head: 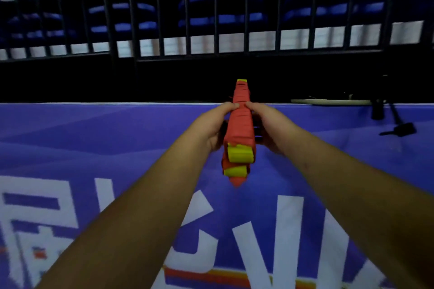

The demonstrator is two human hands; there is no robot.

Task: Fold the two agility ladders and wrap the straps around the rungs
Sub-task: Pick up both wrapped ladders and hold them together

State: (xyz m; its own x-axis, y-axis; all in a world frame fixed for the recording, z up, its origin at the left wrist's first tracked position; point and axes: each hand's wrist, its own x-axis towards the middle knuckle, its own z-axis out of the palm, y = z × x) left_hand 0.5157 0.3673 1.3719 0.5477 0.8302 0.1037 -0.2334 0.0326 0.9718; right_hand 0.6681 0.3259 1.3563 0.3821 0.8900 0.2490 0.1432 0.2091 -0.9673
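A folded agility ladder bundle [240, 124] is held up in front of me, its long axis pointing away. Red strap is wound round most of its length, and yellow rung ends show at the near end and the far tip. My left hand [215, 124] grips the bundle from the left, thumb on top. From the right, my right hand [265, 125] grips it the same way. Both thumbs meet on the upper side of the red wrap. Only this one ladder is in view.
A blue table cover [94, 148] with large white letters spreads below the hands. At its far right edge lie a flat pale object [328, 101] and a dark stand with a cable [385, 117]. Behind runs a dark metal railing [164, 19] with blue seats beyond.
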